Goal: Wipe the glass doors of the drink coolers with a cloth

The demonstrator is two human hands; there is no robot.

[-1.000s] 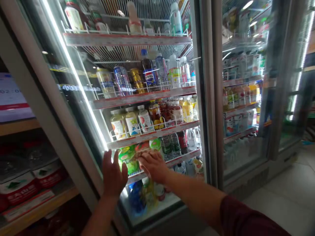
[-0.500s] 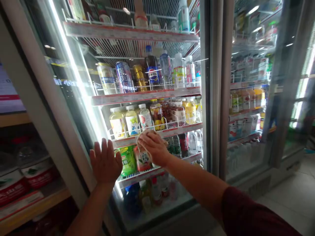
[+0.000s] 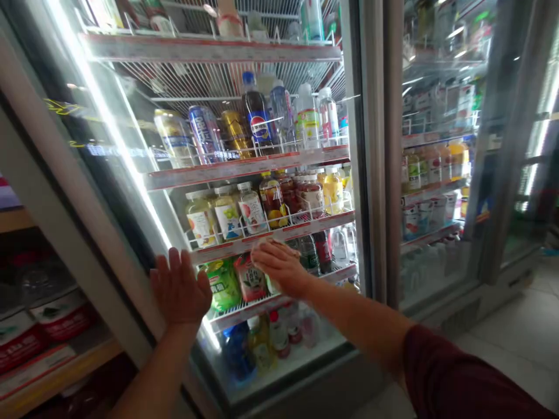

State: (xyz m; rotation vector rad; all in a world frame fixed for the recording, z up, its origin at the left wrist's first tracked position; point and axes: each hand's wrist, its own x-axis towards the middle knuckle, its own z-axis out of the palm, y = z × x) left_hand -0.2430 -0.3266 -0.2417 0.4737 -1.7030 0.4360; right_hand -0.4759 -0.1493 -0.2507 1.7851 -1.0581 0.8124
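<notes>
A: You're facing an open drinks cooler (image 3: 362,174) in a shop, wire shelves lit by a strip on the left; its glass door (image 3: 87,174) swings out to your left. A second cooler (image 3: 437,174) stands to the right, pale floor tiles (image 3: 515,343) below.

B: What's hard to read?

A: The top shelf is cut off by the frame. Labels are mostly blurred; only the cola bottle (image 3: 257,119) reads clearly. The right cooler sits behind glare.

B: And your hands?

A: Your left hand (image 3: 179,289) lies flat, fingers spread, against the door's inner edge, holding nothing. Your right hand (image 3: 279,265) is curled over a bottle top on the 4th shelf (image 3: 336,272), just right of the red-labelled bottle (image 3: 248,279) and green-labelled bottle (image 3: 223,283). I can't tell whether those fingers have closed.
</notes>
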